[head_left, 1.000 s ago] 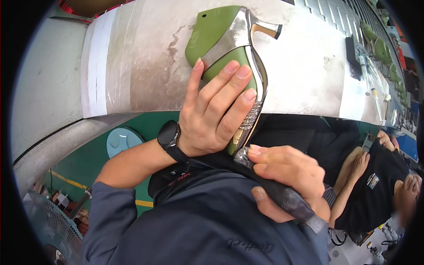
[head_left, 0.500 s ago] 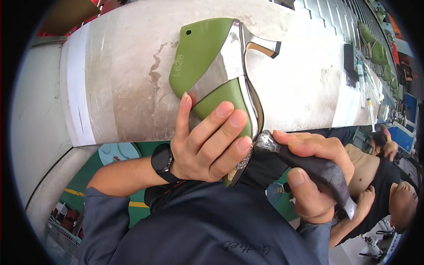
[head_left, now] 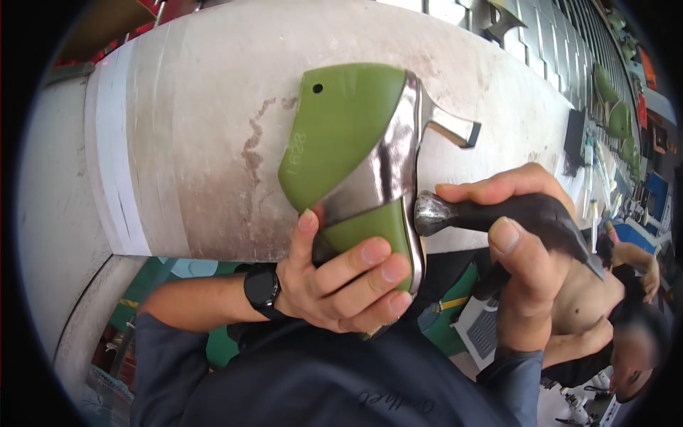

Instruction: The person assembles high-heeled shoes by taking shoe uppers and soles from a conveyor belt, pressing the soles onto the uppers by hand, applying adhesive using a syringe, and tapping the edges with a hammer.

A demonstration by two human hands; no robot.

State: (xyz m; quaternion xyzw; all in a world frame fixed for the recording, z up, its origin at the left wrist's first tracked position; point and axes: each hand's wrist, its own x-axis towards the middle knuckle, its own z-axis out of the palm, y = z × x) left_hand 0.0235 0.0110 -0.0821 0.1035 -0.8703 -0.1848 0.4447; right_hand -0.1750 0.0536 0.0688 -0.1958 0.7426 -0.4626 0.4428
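Note:
A metallic silver high-heeled shoe (head_left: 390, 167) sits on a green shoe last (head_left: 348, 117), lying sideways with its heel pointing right and its toe toward me. My left hand (head_left: 348, 285) is wrapped around the front part, fingers across the last; the toe end is mostly hidden beneath it. In my right hand (head_left: 533, 242) is a hammer (head_left: 480, 213) with a dark head, its rounded bare-metal face at or very near the sole edge, around the waist of the shoe. Whether the face touches the sole, I cannot tell.
A pale, stained work surface (head_left: 206, 142) lies under the shoe. Syringe-like tubes (head_left: 590, 174) and a black pad (head_left: 575, 139) are at its right end. More green lasts (head_left: 615, 114) stand along a slatted conveyor (head_left: 562, 43). Another person (head_left: 597, 306) is at the right.
The shoe has come nearer to me and a little to the right, with my left hand on it. The hammer face now sits higher along the sole, closer to the heel.

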